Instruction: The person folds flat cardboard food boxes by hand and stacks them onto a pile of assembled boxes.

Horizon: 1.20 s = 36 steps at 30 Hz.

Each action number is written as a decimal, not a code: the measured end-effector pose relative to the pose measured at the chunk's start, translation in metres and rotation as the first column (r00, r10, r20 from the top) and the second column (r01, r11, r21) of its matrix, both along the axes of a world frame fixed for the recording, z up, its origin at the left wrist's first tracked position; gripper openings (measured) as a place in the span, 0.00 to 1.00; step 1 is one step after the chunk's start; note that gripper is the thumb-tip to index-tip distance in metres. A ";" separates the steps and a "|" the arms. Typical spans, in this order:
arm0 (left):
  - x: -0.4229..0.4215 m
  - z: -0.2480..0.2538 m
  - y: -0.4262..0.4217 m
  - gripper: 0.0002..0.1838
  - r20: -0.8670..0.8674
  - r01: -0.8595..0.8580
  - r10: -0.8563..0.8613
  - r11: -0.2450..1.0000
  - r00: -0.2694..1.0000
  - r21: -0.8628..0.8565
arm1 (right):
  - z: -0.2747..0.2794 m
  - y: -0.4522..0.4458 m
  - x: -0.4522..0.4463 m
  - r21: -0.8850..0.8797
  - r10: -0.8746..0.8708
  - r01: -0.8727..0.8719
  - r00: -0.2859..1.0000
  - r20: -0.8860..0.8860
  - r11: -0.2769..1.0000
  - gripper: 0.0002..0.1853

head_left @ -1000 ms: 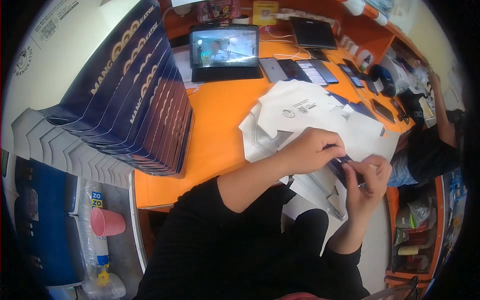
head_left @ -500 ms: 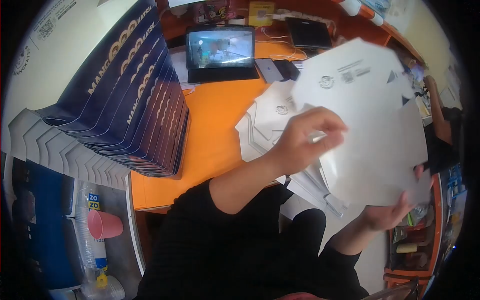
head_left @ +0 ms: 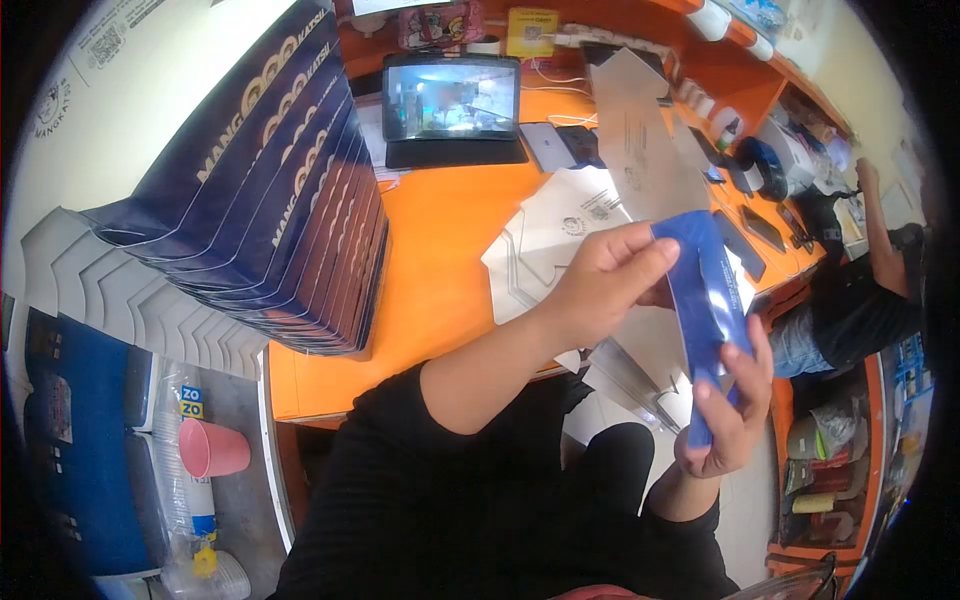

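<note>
1. Head view: blue carton (head_left: 715, 300) was up in mid-air, nr white sheets (head_left: 580, 215) on tabletop (head_left: 430, 240).
2. L hand (head_left: 605, 280) grip: pinched on carton's upper L corner, thumb in front.
3. R hand (head_left: 730, 415) grip: narrow, holding lower end.
4. Long axis ran approx. away from wearer, far end slightly L; R hand was nearer wearer's body.

– Round swings the cardboard blank (head_left: 645, 150)! Half a second ago its white face lay broad to us; now a glossy blue panel (head_left: 708, 290) shows!
– The left grip (head_left: 605, 280), open in front of it then, now pinches that panel's top!
– And the right grip (head_left: 730, 415) has come inward, holding the lower end!
</note>
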<state>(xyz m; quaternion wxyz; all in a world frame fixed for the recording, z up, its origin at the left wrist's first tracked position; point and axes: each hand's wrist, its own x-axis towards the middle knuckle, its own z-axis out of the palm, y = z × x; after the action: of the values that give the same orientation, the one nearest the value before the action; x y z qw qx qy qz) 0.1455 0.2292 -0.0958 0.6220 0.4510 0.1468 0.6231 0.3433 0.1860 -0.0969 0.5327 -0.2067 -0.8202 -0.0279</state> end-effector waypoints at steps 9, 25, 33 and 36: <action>0.013 -0.006 -0.008 0.15 -0.216 0.058 -0.033 0.992 0.976 0.114 | 0.005 0.012 -0.008 0.048 -0.408 0.407 0.913 0.024 0.912 0.18; -0.001 -0.007 0.004 0.15 -0.714 -0.041 0.335 0.917 0.615 0.396 | -0.015 0.053 0.015 -0.428 -0.237 -0.066 0.753 -0.614 0.901 0.26; 0.007 -0.011 0.004 0.15 -0.832 0.042 0.387 0.898 0.396 0.438 | -0.004 0.038 0.041 -0.310 -0.281 0.210 0.937 -0.207 0.927 0.08; 0.009 -0.014 0.004 0.15 -0.844 0.087 0.389 0.890 0.368 0.448 | 0.009 0.030 0.038 -0.266 -0.175 0.190 0.981 0.082 0.945 0.10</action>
<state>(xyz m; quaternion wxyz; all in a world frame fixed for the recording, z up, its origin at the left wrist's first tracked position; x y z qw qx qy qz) 0.1544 0.2334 -0.1101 0.2595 0.8252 0.3706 0.3382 0.3808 0.2157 -0.0875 0.4706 -0.3521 -0.8085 0.0300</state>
